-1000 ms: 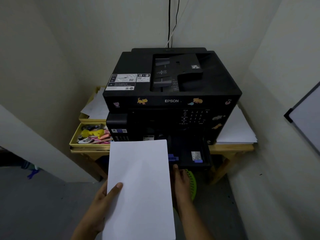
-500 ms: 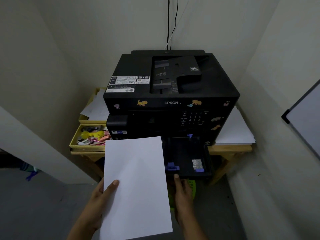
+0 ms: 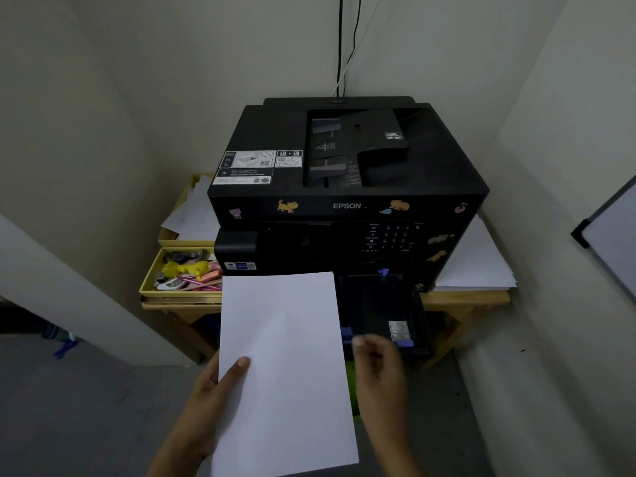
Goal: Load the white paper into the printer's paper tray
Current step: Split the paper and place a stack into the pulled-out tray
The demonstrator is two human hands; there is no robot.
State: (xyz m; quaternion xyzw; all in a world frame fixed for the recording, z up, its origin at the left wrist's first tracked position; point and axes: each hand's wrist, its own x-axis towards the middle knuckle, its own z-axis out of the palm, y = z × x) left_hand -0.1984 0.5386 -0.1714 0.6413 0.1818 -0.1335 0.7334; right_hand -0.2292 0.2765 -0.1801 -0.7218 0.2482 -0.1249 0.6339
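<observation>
The left hand (image 3: 206,401) pinches the white paper (image 3: 285,370) by its left edge, in front of the Epson printer (image 3: 344,201). The right hand (image 3: 380,370), blurred and loosely spread, holds nothing beside the pulled-out paper tray (image 3: 382,304).

The printer (image 3: 347,187) stands on the desk (image 3: 461,299), its paper tray (image 3: 382,308) pulled out in front, with cables (image 3: 344,43) running up the wall behind it. To its left lie two trays (image 3: 151,287), one behind the other, and to its right a stack of sheets (image 3: 478,263). Before the printer, the left hand (image 3: 210,401) holds the paper (image 3: 285,370) just left of the paper tray, while the right hand (image 3: 378,370) is at that tray's front edge.
</observation>
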